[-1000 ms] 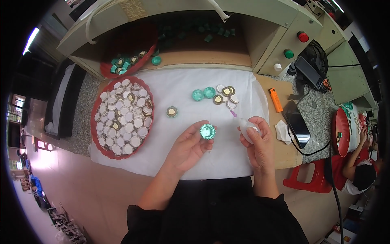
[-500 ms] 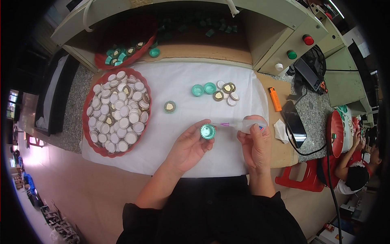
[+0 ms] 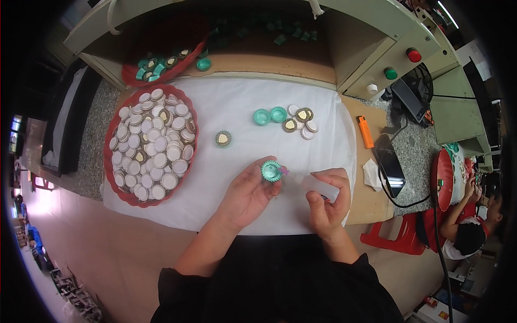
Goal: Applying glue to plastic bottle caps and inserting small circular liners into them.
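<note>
My left hand (image 3: 242, 198) pinches a small green metallic fluted cup (image 3: 271, 171) between thumb and fingers, its open side facing up. In my right hand (image 3: 329, 212) is a translucent squeeze bottle (image 3: 322, 187), tilted toward the cup. Its purple needle tip (image 3: 284, 171) is at the cup's right edge; whether it touches cannot be told. Farther off on the white sheet (image 3: 226, 177) sit two more green cups (image 3: 262, 117), beside a small cluster of white round discs (image 3: 307, 133) and gold-centred discs (image 3: 304, 114). Another gold-centred disc (image 3: 223, 139) lies alone, left of them.
A red scalloped basket (image 3: 108, 161) full of white discs stands at left. Behind it, a second red basket (image 3: 129, 75) holds green pieces under a shelf. An orange lighter (image 3: 365, 132), a phone (image 3: 396, 180) and cables lie at right. A person in red sits at far right.
My right hand has moved left and tilted the bottle, bringing the purple tip from beyond the cup's upper right to its right edge. My left hand with the cup has shifted slightly left.
</note>
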Motion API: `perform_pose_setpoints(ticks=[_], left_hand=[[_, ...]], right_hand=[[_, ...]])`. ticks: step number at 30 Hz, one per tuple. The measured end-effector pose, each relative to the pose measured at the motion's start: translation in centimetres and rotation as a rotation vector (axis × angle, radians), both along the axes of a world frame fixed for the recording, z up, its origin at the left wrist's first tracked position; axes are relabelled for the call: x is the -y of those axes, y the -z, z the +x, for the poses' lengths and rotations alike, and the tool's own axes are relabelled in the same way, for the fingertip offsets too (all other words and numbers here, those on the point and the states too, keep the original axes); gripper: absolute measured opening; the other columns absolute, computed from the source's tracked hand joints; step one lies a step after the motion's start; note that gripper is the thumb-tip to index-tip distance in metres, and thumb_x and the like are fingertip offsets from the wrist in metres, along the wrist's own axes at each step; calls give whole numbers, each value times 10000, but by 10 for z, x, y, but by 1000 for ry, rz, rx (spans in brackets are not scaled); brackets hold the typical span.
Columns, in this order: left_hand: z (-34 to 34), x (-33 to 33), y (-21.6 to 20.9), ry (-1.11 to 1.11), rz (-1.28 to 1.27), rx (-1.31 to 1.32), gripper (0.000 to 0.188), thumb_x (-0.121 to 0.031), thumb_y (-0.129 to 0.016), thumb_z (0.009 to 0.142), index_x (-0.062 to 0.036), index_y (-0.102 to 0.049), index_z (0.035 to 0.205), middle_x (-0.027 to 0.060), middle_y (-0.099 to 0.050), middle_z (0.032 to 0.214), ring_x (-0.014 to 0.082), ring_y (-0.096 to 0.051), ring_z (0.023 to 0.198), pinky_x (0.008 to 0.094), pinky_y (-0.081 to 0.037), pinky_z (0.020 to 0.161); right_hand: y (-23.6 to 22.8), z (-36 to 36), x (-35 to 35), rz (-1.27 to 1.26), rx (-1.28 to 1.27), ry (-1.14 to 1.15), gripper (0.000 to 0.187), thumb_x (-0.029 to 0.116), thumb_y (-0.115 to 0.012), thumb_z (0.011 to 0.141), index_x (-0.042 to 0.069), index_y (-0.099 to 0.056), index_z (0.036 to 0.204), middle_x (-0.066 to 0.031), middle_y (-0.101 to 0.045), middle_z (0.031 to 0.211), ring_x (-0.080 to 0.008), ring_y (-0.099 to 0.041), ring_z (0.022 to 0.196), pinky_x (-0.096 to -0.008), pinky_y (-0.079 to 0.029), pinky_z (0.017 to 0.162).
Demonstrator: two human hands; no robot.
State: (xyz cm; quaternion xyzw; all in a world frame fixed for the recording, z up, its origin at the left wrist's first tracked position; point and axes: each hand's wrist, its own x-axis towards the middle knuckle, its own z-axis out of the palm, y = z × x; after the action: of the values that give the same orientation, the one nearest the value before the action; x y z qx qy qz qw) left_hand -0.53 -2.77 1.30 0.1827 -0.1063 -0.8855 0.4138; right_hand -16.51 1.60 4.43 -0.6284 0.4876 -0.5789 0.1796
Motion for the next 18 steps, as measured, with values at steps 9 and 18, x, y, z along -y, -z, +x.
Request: perform_pose_setpoints(ticks=[9,18], left_hand=[[0,0,4,9,-33,-19,324,-219,-418,880,-29,-408,1141,94,-518,1024,172,-514,854,289,-419,746],[0,0,5,13,-53,-33,322,-218,-408,884,-23,-402,1139,98,-516,1028,171,-517,859,288,-423,745]], right_hand=[[-2,2,4,-31,-67,-12,304,138,-643,726,-11,-485,939,-124,-520,834,-212,-494,715,-263,-400,613],[-2,2,4,-28,-107,-8,303,114,-647,717,-7,-482,941,-122,-528,832,-222,-497,708,-269,-402,609]])
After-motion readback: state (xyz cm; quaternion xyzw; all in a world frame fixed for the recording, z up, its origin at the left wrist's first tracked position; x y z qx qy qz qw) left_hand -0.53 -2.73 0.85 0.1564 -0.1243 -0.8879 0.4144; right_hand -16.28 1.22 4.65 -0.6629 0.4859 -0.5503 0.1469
